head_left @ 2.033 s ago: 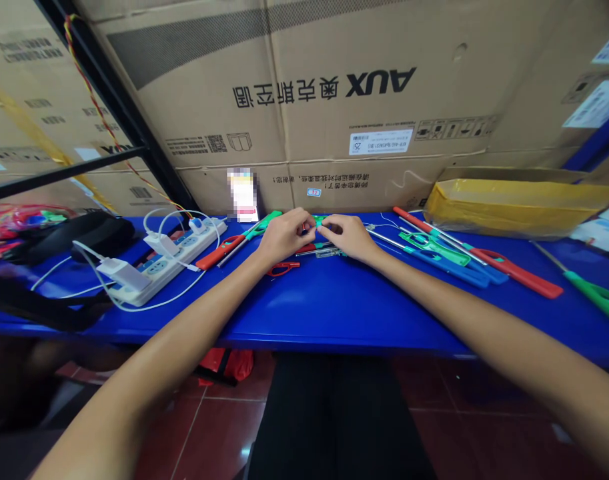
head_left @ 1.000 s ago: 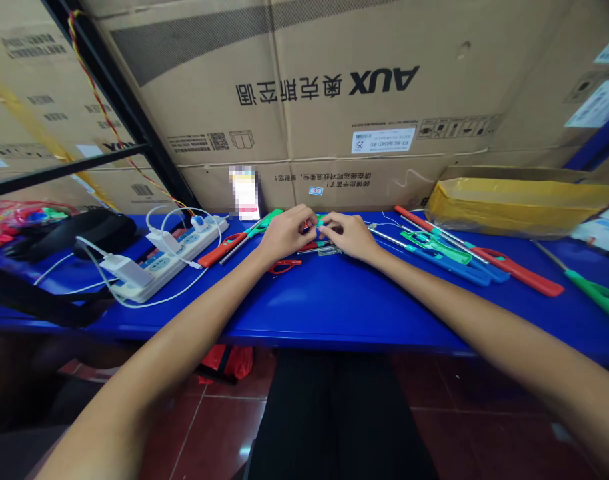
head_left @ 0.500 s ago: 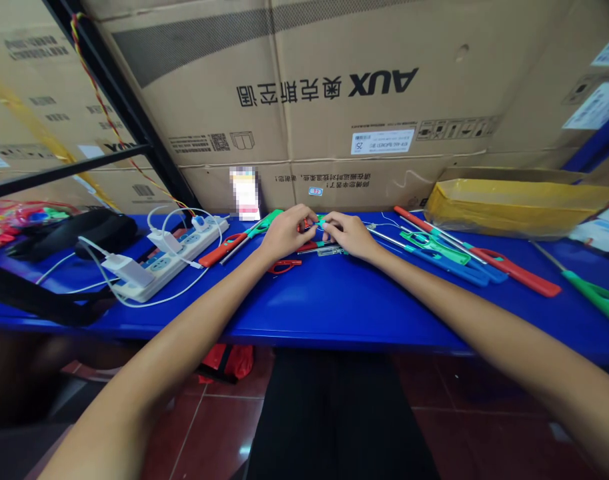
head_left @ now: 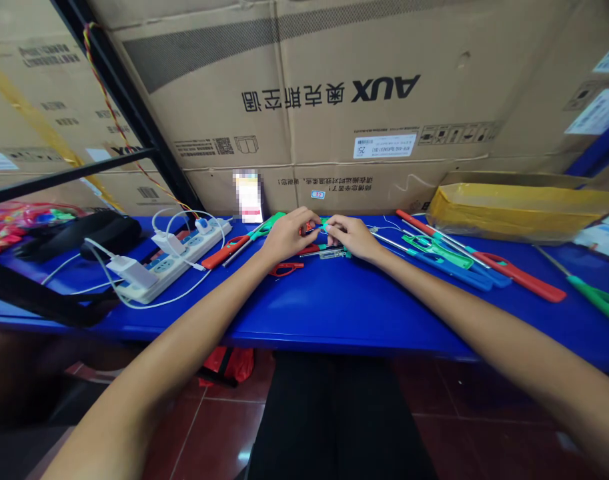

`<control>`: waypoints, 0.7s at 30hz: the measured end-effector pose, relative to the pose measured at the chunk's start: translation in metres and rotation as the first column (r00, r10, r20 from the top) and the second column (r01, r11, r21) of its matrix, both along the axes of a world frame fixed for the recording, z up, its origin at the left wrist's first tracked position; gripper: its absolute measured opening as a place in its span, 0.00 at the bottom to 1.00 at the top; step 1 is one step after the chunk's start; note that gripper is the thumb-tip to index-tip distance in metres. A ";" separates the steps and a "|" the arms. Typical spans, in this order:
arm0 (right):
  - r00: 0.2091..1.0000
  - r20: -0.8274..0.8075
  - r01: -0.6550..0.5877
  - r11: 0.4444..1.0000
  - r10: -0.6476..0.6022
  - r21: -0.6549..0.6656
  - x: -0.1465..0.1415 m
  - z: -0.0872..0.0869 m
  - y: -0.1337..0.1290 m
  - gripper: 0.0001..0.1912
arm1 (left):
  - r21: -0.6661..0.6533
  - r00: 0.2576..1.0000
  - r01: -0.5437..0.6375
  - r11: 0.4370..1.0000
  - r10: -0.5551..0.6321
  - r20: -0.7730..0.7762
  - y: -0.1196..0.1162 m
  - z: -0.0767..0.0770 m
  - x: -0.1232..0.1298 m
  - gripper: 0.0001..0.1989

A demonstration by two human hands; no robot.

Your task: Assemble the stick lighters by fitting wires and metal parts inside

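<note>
My left hand [head_left: 289, 235] is curled with its fingertips closed together over the back of the blue table. A red-orange piece shows under those fingers, but whether they grip it is hidden. Facing it, my right hand [head_left: 353, 237] pinches a small green plastic part [head_left: 325, 224] between thumb and fingers. Just below both hands lie a clear plastic piece [head_left: 333, 253] and a red trigger-like loop [head_left: 285, 269]. A red and green long-nosed lighter [head_left: 229, 251] rests left of my left hand. Right of my right hand are blue lighter handles [head_left: 451, 268] and a green lighter shell [head_left: 440, 250].
A white power strip [head_left: 177, 261] with chargers and cables stands on the left. Behind it all is a large cardboard box [head_left: 304, 133], with a lit phone [head_left: 249, 200] leaning on it. Farther right lie a red lighter [head_left: 519, 275], a green lighter [head_left: 601, 303] and a yellow-taped box [head_left: 509, 210].
Both hands stay close together at the same spot, with only slight finger movement. The whole view has shifted a little.
</note>
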State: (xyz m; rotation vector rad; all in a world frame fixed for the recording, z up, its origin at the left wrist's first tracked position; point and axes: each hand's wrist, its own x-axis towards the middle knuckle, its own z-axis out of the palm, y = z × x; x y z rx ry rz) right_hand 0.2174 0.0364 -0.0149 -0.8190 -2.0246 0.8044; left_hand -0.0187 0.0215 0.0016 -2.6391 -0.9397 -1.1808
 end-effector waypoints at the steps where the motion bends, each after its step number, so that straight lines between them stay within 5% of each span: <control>1: 1.000 0.003 -0.004 1.000 0.004 0.001 0.000 0.000 0.000 0.13 | 0.003 1.000 0.007 1.000 -0.007 -0.007 0.000 0.000 0.000 0.04; 21: 0.999 0.045 0.029 0.998 -0.031 0.047 -0.002 -0.003 -0.001 0.12 | -0.013 0.998 0.002 1.000 -0.003 -0.057 -0.001 0.002 -0.001 0.03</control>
